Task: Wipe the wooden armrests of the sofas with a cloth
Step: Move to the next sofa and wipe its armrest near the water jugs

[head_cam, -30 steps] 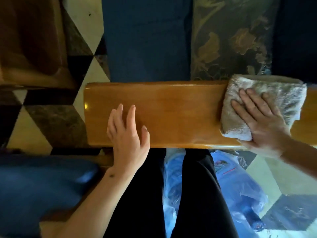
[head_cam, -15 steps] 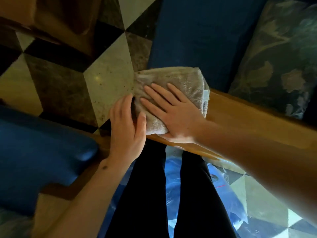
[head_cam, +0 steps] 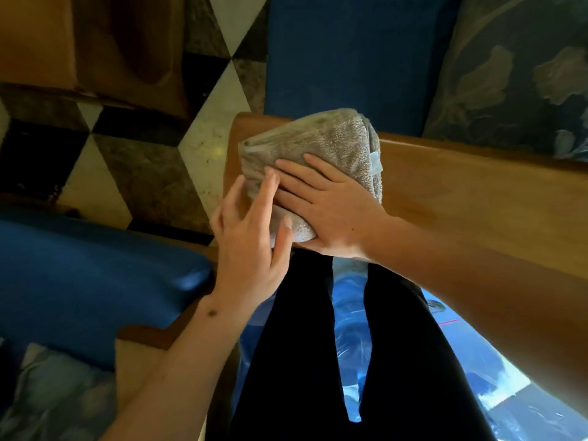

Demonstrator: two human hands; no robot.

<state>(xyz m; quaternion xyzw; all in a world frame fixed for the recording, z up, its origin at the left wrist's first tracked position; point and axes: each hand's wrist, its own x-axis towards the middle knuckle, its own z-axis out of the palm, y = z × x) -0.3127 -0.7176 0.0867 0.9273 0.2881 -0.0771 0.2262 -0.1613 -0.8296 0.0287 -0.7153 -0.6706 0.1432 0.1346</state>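
Note:
A glossy wooden armrest (head_cam: 471, 198) runs from the centre to the right edge. A folded grey terry cloth (head_cam: 321, 138) lies on its left end. My right hand (head_cam: 331, 205) presses flat on the cloth, fingers straight and pointing left. My left hand (head_cam: 251, 240) touches the cloth's near-left corner with spread fingers, its thumb against the cloth's lower edge.
A blue sofa seat cushion (head_cam: 343, 58) and a floral pillow (head_cam: 515, 78) lie beyond the armrest. Another blue cushion (head_cam: 79, 275) with a wooden frame sits at lower left. Blue plastic sheeting (head_cam: 350, 329) lies on the patterned tile floor (head_cam: 127, 173) around my dark-trousered legs.
My right hand slid the cloth from the armrest's right part to its left end. My left hand left the bare wood and now touches the cloth's corner.

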